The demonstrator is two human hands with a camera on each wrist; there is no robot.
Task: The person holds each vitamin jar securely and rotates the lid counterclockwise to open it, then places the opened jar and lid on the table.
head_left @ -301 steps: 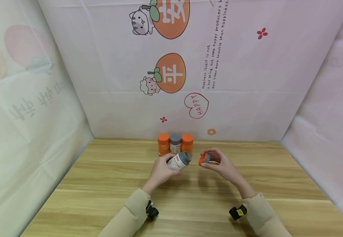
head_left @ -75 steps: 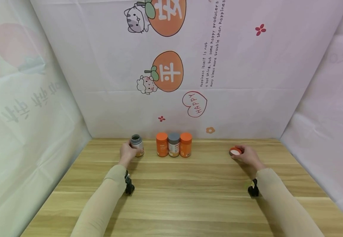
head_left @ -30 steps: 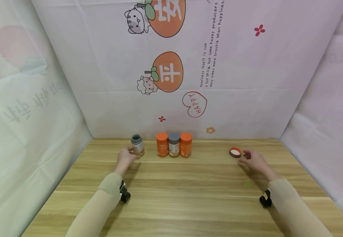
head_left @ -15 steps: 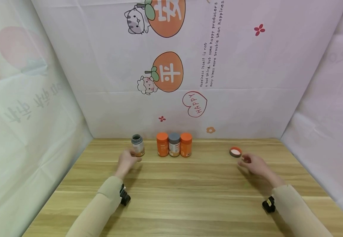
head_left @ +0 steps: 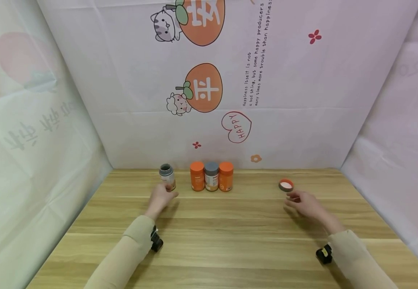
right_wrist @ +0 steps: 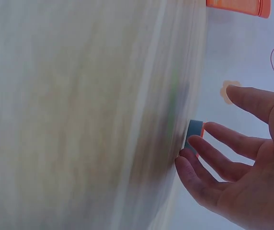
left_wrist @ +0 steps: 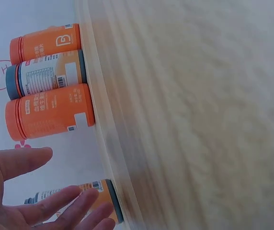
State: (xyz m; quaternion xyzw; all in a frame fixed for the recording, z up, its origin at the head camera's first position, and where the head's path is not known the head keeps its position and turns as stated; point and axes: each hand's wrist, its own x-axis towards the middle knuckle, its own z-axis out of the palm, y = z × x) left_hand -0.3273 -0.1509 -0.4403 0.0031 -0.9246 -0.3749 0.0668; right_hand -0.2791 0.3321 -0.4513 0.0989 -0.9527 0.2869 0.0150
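Note:
An uncapped bottle with a grey neck and pale label stands upright at the back left of the table. In front of it my left hand holds nothing, its fingers relaxed and overlapping the bottle's lower part in the head view. The bottle's cap, grey outside with an orange rim and white liner, lies upturned at the back right. My right hand is just in front of the cap, fingers loosely spread and empty. In the right wrist view those fingers partly cover the cap.
Three capped bottles stand side by side at the back centre: an orange one, a grey-capped one and another orange one. A printed white cloth rises behind the wooden table, with cloth at both sides.
Earlier the hands held the bottle and its cap near the centre, then set them down at left and right. Both hands have let go and drawn back towards the front.

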